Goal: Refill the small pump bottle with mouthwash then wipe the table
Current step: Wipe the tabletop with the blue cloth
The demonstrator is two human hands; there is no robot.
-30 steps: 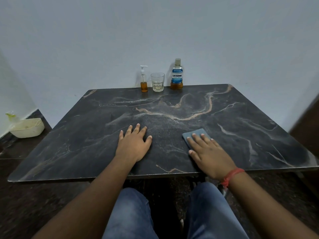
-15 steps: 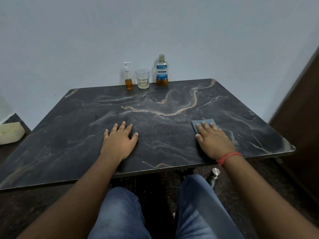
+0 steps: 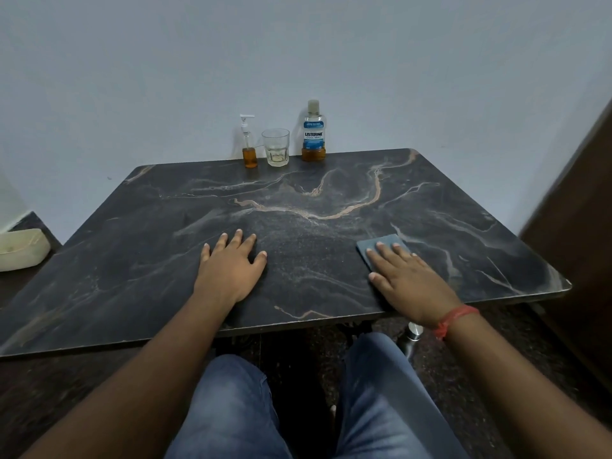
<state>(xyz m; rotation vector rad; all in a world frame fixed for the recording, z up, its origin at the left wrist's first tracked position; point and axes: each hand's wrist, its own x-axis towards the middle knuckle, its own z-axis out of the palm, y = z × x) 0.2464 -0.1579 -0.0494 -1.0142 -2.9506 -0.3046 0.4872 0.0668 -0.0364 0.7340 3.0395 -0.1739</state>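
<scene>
Now the right hand (image 3: pixel 409 279), flat with fingers spread on the blue cloth (image 3: pixel 381 247), has slid it rightward across the table (image 3: pixel 132 260), left hand (image 3: pixel 231 265) open, pump bottle (image 3: pixel 249 145) far ahead, so wiping seems underway.

Both forearms are showing bare, no sleeves in view. Left hand (image 3: pixel 231 271) is wearing nothing: no ring, no watch, no band. Right hand (image 3: pixel 409 283) is wearing a red-orange thread band (image 3: pixel 455 318) at the wrist, just behind the palm, sitting bunched and knotted on the outer side. Nails are looking short and unpainted. Legs are wearing blue denim jeans (image 3: pixel 231 409), faded lighter over the thighs.
</scene>
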